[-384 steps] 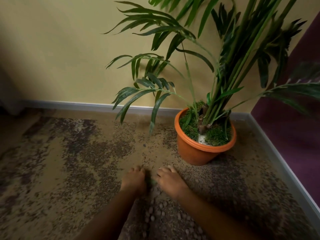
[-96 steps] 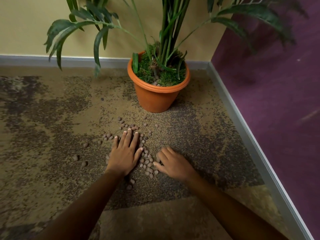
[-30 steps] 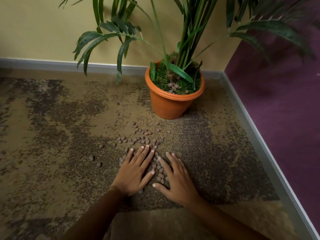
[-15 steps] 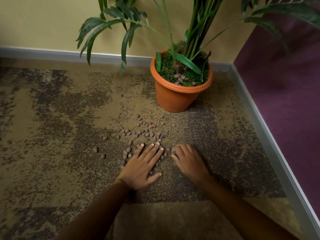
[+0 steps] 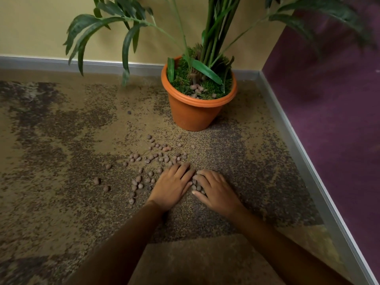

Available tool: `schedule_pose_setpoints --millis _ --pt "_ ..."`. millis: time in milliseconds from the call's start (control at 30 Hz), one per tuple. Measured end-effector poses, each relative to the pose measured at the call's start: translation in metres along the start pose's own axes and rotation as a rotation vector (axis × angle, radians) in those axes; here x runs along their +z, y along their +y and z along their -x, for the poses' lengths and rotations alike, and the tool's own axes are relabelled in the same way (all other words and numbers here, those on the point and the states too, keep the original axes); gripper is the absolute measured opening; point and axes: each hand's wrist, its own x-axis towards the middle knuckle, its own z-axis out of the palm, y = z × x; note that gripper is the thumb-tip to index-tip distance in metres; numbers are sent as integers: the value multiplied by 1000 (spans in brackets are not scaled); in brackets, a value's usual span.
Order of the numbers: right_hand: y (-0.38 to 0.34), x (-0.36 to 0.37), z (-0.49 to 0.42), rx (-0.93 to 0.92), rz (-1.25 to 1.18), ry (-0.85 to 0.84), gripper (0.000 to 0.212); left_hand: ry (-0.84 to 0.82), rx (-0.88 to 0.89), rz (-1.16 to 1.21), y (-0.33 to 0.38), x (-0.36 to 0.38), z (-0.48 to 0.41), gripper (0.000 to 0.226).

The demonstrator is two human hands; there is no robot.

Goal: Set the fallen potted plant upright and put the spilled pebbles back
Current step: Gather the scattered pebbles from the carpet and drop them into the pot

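Potted plant (image 5: 205, 48) stands upright in an orange pot (image 5: 195, 114) on the carpet (image 5: 51, 161), in the corner where the yellow wall (image 5: 41, 27) meets the purple wall (image 5: 329, 99). A few pebbles (image 5: 197, 89) lie on the green moss in the pot, at the near side of the stems. Most spilled pebbles (image 5: 156, 156) are scattered on the carpet in front of the pot – a loose band above the hands, more strays to the left. Left hand (image 5: 171, 187) lies palm down on the carpet, fingers extended and close together, not gripping anything. Right hand (image 5: 217, 189) is beside it, fingers curled inward – a small cluster of pebbles (image 5: 196, 185) sits between the two hands, touching the right fingertips. Cannot tell whether the right hand actually grips any.
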Motion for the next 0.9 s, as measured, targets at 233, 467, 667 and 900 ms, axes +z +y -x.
schedule_pose_setpoints --millis 233,467,667,900 --pt "16 2 -13 -72 99 64 23 10 -105 -17 1 3 -5 27" --pt "25 -3 -24 41 70 70 27 -38 -147 -21 5 0 -9 24" --pt "19 -13 -39 671 -506 75 39 -140 -249 53 12 -2 -16 30" --pt "13 -54 -64 1584 -2061 372 43 -146 -619 475 9 -6 -25 35"
